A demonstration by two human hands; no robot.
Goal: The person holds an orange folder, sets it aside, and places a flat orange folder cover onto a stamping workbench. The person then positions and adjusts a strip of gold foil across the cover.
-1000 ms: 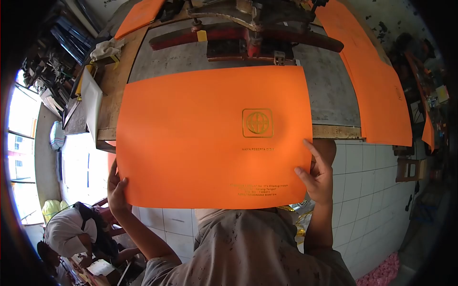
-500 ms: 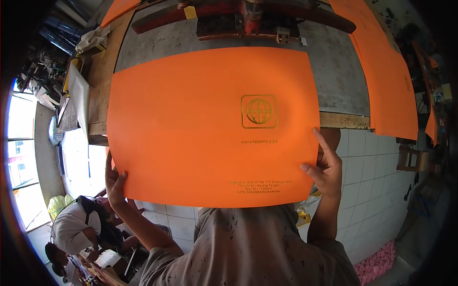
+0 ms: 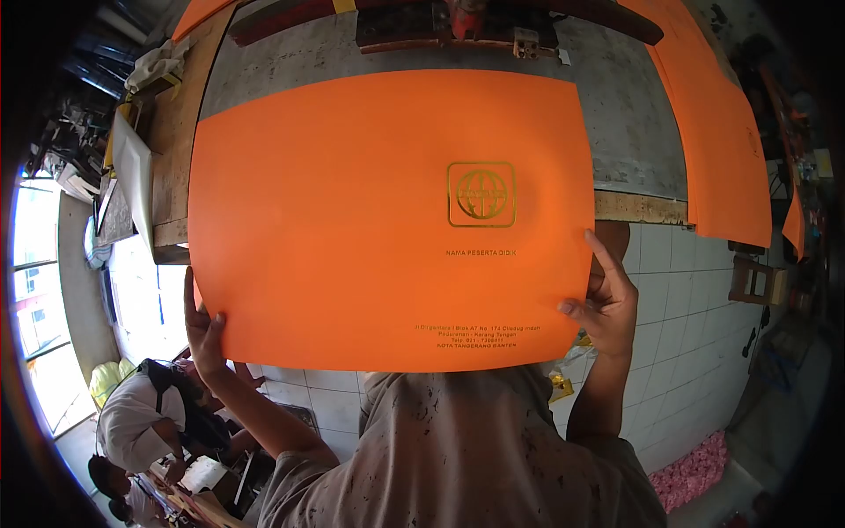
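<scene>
A large orange cardstock sheet (image 3: 352, 220) is held up in front of me, with a gold globe emblem in a rounded square and gold lettering on its right half. My left hand (image 3: 206, 330) grips the lower left edge, thumb in front and the other fingers partly hidden behind. At the lower right edge my right hand (image 3: 603, 299) pinches the sheet, its thumb on the front and index finger stretched along the side. Beyond the sheet's top edge lies a grey metal work surface (image 3: 290, 57), with a dark red press (image 3: 462, 22) over it.
More orange sheets (image 3: 717, 132) lie on the right side of the table and overhang its edge. A wooden stool (image 3: 755, 283) stands on the white tiled floor (image 3: 682, 308). Two people (image 3: 145, 414) are at the lower left. Pink material (image 3: 695, 471) lies at lower right.
The sheet has shifted slightly up in view and tilted a little, with both hands still on it. The table and press also appear slightly higher as the view shifts.
</scene>
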